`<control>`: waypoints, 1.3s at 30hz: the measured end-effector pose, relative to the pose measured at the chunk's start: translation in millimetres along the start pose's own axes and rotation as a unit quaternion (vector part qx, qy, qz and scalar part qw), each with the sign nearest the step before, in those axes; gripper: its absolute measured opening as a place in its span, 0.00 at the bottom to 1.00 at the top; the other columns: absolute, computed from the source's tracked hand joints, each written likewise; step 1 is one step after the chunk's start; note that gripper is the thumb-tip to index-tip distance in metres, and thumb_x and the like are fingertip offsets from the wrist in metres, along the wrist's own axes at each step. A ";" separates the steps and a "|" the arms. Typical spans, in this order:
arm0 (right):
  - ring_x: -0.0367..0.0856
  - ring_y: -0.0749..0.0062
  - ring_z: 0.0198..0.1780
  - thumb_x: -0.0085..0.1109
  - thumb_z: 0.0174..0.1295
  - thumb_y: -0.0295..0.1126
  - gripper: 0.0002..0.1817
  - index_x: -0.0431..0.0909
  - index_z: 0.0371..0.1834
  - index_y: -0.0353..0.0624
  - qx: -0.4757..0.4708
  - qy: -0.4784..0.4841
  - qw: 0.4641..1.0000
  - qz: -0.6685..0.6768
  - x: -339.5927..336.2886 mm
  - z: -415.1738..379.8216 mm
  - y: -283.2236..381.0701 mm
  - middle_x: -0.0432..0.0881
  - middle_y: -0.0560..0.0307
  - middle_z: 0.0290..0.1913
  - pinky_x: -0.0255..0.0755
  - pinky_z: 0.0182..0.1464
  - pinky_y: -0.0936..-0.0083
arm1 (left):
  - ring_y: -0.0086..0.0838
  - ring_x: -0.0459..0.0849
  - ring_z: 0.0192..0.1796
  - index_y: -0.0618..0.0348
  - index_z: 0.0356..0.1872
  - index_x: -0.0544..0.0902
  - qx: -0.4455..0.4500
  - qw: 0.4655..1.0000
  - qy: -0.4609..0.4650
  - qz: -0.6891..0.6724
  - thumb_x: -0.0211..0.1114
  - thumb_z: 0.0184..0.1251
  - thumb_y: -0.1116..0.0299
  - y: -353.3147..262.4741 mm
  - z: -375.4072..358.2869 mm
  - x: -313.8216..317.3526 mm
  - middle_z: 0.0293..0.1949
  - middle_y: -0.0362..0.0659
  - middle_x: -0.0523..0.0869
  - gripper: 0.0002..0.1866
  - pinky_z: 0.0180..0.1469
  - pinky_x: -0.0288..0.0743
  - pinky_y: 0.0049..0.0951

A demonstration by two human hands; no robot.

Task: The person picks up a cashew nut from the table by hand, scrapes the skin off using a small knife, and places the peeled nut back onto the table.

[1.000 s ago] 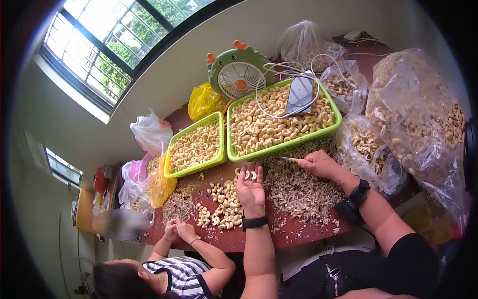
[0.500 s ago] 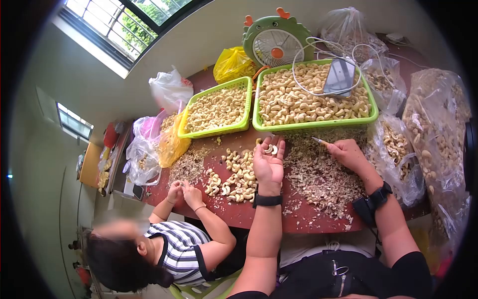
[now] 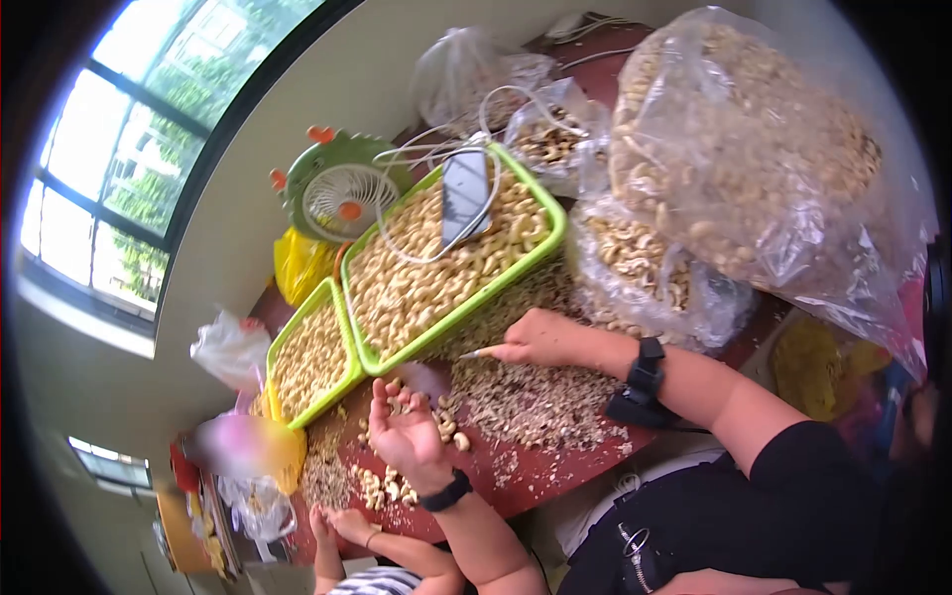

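Note:
My left hand (image 3: 409,441) is palm up with its fingers curled, cupping a few pale cashew nuts (image 3: 399,405) by the fingers. Part of them blends with the nuts on the table behind. A small knife (image 3: 486,352) with a pale handle is gripped in my right hand (image 3: 540,339), its tip pointing left over a heap of brown skin scraps (image 3: 540,402). Loose cashews (image 3: 385,488) lie on the red table (image 3: 506,486) below and beside my left hand. Just beyond the hands stands a large green basket (image 3: 468,305) full of cashews.
A smaller green basket (image 3: 332,399) of cashews adjoins the large one. A phone (image 3: 464,198) with a white cable rests on the nuts. Behind is a green fan (image 3: 342,188). Bulky plastic bags of nuts (image 3: 734,149) crowd the right. Another person's hands (image 3: 342,526) are at lower left.
My view has swung right and tilted, so the baskets appear further left and slanted. The other person is now mostly out of view. The knife stays in my right hand.

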State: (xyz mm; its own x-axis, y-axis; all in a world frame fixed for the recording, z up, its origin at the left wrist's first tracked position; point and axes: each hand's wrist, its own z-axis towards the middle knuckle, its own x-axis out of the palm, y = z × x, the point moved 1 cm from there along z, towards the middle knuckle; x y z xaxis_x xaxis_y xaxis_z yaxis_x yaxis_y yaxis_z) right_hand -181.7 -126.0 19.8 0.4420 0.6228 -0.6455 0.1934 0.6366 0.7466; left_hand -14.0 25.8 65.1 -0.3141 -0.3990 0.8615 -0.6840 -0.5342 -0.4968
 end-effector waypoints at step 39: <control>0.69 0.70 0.20 0.43 0.58 0.41 0.16 0.75 0.31 0.40 -0.130 -0.087 0.976 0.151 15.8 30.5 -65.9 0.73 0.58 0.18 0.63 0.23 0.75 | 0.21 0.73 0.29 0.56 0.62 0.52 0.261 0.936 0.007 0.235 0.50 0.53 0.78 -8.6 -90.4 10.7 0.44 0.45 0.65 0.33 0.21 0.72 0.16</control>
State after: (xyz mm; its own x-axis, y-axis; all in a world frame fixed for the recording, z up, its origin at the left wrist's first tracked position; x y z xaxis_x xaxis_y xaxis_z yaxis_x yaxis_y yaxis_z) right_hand -160.8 -171.9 -34.8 0.5909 0.7280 -0.3476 -0.1883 0.5434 0.8180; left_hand -71.0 93.5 88.1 -0.5107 -0.6733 0.5347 -0.0552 -0.5950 -0.8018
